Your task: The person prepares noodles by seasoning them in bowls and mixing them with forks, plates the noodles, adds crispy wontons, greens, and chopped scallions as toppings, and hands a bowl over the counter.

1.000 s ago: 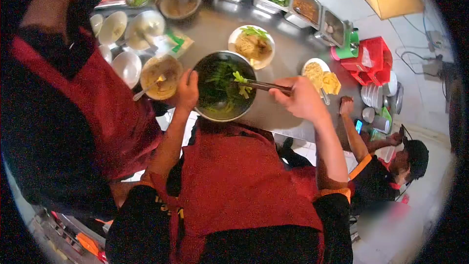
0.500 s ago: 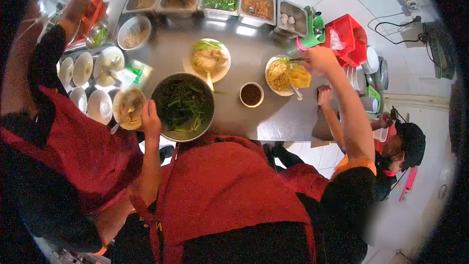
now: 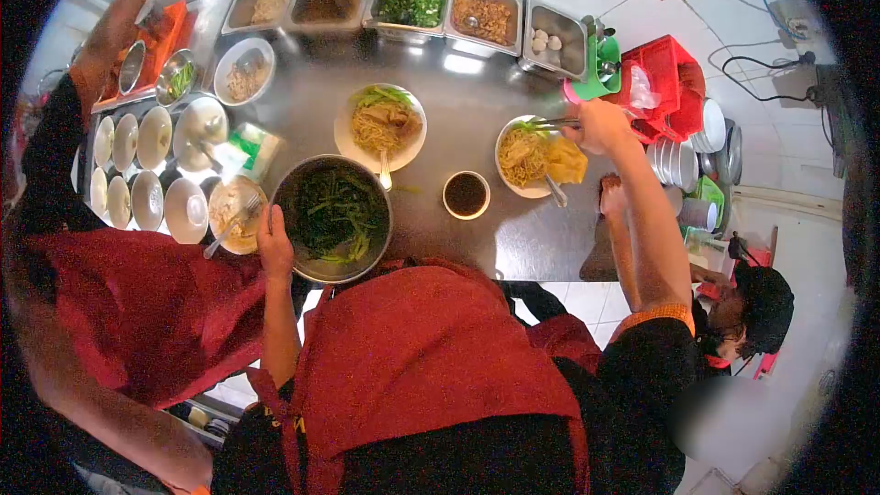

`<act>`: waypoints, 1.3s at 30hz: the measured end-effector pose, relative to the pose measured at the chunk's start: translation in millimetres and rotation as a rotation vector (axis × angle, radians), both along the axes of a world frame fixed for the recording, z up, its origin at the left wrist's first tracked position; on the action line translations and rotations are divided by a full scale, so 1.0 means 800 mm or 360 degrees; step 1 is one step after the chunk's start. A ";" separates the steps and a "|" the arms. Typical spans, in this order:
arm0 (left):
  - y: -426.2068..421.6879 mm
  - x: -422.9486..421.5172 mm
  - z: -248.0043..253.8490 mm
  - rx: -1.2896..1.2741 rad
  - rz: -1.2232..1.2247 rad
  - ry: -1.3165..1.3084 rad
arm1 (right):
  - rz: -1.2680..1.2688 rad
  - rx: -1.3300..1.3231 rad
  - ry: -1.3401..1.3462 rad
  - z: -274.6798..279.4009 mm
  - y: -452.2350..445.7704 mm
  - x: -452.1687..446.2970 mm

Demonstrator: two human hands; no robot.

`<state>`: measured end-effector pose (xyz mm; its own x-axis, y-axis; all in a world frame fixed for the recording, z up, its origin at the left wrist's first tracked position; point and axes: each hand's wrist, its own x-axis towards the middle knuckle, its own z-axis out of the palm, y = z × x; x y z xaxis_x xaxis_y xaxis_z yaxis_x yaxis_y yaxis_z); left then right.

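My left hand (image 3: 275,243) grips the rim of a metal bowl (image 3: 385,247) of dark leafy greens (image 3: 337,211). At the right, my right hand (image 3: 602,126) is closed on tongs (image 3: 554,122), whose tips are over green leaves on a noodle bowl (image 3: 524,158). Yellow crisp pieces (image 3: 566,159) and a spoon (image 3: 555,190) lie in that bowl. Another noodle bowl (image 3: 380,128), with greens, meat and a spoon, stands behind the metal bowl. A small cup of dark sauce (image 3: 467,195) sits between them, nearer the front edge.
Metal trays of chopped greens (image 3: 410,2) and other toppings line the back. Several white bowls (image 3: 186,211) stand at the left beside a co-worker in a red apron (image 3: 156,312). Red baskets (image 3: 662,82) and plates are at the right, near another person (image 3: 765,307).
My right hand has moved the tongs from the metal bowl to the right noodle bowl, carrying greens there. The metal bowl has shifted left in view, and the sauce cup has come into sight.
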<state>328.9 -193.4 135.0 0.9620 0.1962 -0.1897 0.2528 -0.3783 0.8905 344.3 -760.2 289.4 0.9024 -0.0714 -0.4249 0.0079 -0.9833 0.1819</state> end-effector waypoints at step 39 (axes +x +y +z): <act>-0.005 -0.007 0.013 0.0006 -0.0044 -0.0090 | -0.0449 0.0846 -0.0539 0.055 0.343 -0.046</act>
